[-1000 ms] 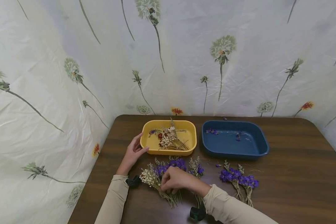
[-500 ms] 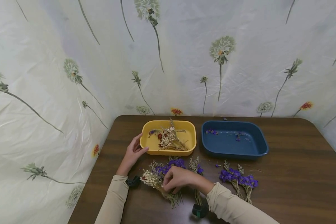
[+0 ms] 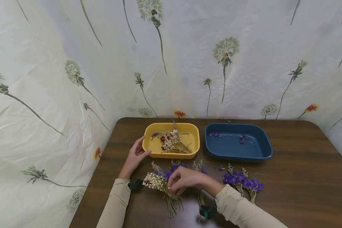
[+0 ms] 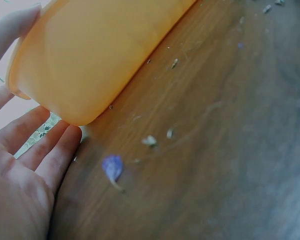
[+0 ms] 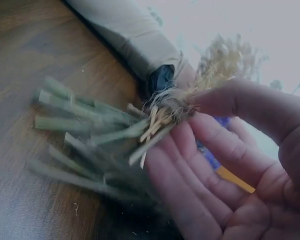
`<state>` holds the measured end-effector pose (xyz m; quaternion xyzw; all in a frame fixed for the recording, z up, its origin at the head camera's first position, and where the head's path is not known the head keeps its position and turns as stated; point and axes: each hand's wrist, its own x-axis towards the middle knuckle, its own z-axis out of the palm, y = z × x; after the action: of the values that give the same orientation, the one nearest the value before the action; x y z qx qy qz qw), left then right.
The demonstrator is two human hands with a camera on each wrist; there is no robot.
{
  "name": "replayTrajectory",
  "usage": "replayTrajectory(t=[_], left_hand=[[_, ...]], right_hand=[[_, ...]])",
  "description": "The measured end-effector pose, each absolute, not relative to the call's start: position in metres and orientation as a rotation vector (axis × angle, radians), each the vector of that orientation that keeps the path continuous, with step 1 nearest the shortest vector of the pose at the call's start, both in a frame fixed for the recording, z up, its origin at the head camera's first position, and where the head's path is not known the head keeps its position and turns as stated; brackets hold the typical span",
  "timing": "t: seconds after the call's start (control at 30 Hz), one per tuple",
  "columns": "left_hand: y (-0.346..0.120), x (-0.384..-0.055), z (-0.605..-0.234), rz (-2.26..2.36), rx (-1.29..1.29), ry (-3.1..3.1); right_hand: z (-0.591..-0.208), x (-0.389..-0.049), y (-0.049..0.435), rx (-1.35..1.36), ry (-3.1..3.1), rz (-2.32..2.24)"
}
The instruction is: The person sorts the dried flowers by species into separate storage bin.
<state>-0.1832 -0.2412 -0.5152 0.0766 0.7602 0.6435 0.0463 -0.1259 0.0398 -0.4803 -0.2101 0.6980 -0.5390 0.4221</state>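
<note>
My left hand rests against the near left corner of the yellow tray, thumb at the front rim and fingers along the left side. In the left wrist view these fingers look fairly straight against the tray's outer wall. Between thumb and fingers, my right hand pinches the tied stems of a dried bunch of small cream flowers with a few red bits. Its cut stems spread out in the right wrist view. Purple dried flowers lie partly hidden behind the right hand.
A blue tray holding a few purple sprigs stands to the right. In the yellow tray lies another cream bunch. Purple bunches lie at right on the brown table. A loose purple petal and crumbs lie before the yellow tray.
My right hand has moved slightly right and turned the cream bunch, so its stems point more straight toward me. The left hand has stayed at the yellow tray.
</note>
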Motion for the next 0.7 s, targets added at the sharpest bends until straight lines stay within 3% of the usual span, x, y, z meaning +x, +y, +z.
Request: replayTrajectory(t=[0.7], left_hand=[[-0.241,-0.183,-0.515,1.966,0.251,2.317]], right_hand=[[-0.473,-0.145,0.058,-0.608,1.601,-1.526]])
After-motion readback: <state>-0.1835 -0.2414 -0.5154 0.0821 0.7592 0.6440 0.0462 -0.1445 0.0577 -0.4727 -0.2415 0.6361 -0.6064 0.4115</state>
